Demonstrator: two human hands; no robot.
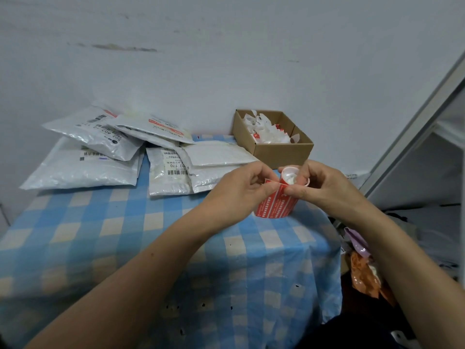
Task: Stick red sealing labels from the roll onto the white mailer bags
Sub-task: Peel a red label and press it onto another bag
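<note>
Upper-left mailer bag [75, 127]: shipping label [108, 132] reads "502 603", upside down to me. There is a barcode [97, 119] beside it, and the smaller print is too fine to read.

Middle mailer bag [163, 185]: I make out "02 T70", also inverted, start cut off. A second barcode [177, 172] sits just below.

Red strip [164, 127] on the top bag [136, 122] and red label roll [275, 206]: white characters, not legible.

— Table covering?
— Blue checked tablecloth [176, 248], small dark holes near the front.
— Other items?
— Open cardboard box [281, 153] at the rear, holding white paper scraps [266, 133]. Orange bag [364, 273] on the floor, right.
</note>
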